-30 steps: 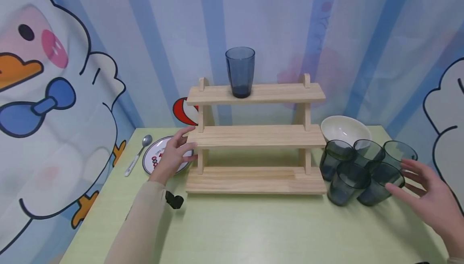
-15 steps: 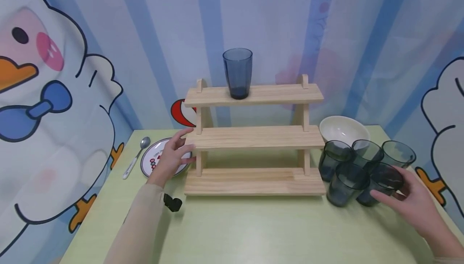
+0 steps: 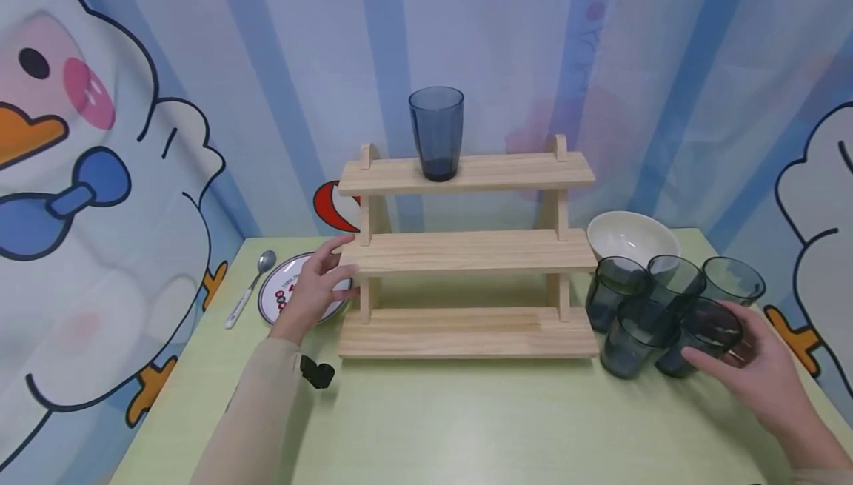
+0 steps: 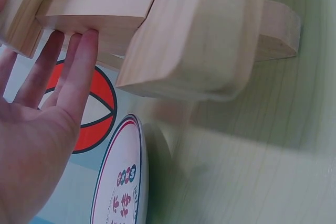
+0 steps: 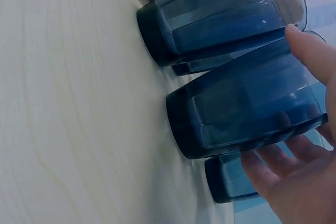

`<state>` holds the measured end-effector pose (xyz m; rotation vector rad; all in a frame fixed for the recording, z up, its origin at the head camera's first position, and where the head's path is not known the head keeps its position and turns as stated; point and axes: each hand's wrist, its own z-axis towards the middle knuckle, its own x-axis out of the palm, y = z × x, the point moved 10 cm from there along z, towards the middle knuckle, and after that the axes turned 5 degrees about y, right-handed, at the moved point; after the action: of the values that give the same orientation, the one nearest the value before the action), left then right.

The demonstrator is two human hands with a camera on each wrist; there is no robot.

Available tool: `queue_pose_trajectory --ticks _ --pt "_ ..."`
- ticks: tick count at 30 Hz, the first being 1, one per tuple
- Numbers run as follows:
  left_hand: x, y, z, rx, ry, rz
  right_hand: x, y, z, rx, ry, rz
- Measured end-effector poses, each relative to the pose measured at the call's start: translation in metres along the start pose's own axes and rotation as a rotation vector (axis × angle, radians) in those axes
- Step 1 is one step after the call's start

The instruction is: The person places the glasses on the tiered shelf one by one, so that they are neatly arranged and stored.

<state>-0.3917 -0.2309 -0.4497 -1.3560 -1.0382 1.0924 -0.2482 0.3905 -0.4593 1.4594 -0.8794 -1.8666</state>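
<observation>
The left hand (image 3: pixel 315 294) rests at the left end of the middle tier of a three-tier wooden rack (image 3: pixel 469 252); in the left wrist view its fingertips touch the rack's wooden upright (image 4: pixel 100 14). At the right, the right hand (image 3: pixel 760 374) has its thumb and fingers around the near right glass (image 3: pixel 706 329), which stands upright on the table. The right wrist view shows fingers along one side of that glass (image 5: pixel 247 103) and the thumb near its rim. Several blue-grey glasses stand close together beside it. Another glass (image 3: pixel 437 137) stands on the top tier.
A white bowl (image 3: pixel 633 237) sits behind the grouped glasses. Left of the rack, a patterned plate (image 3: pixel 276 294) lies partly behind the left hand, with a spoon (image 3: pixel 249 294) beside it. A printed cloth (image 3: pixel 480 41) hangs behind the table (image 3: pixel 466 426).
The right hand has moved left and closed around the near right glass. At the rack, the left hand has stayed in place. The head view has shifted slightly.
</observation>
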Motion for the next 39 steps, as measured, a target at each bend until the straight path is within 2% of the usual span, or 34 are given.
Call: queue_pose_trajectory --ticks 6,14,21,24,30,33,35,39 --pt "0.001 0.003 0.0 -0.009 0.008 0.005 -0.001 -0.007 -0.004 0.062 0.0 -0.011" --pt "-0.005 -0.001 0.002 0.011 -0.013 0.015 -0.003 -0.003 -0.003 0.054 -0.018 0.019" --pt "-0.002 0.001 0.0 0.021 0.007 -0.008 -0.006 -0.01 -0.011 0.109 -0.037 -0.011" --pt "-0.003 0.001 0.0 0.025 0.007 -0.013 -0.011 -0.003 -0.013 0.058 -0.054 0.007" --pt "-0.002 0.001 0.001 0.006 -0.001 -0.003 -0.034 0.026 -0.019 -0.139 -0.127 0.112" --pt "-0.002 0.0 0.001 0.008 0.005 -0.007 -0.046 0.037 -0.02 -0.186 -0.15 0.164" --pt "-0.001 0.0 0.002 0.012 0.009 -0.012 -0.054 0.044 -0.021 -0.217 -0.172 0.161" --pt "-0.001 0.002 0.002 0.008 0.011 -0.006 -0.068 0.059 -0.02 -0.291 -0.216 0.274"
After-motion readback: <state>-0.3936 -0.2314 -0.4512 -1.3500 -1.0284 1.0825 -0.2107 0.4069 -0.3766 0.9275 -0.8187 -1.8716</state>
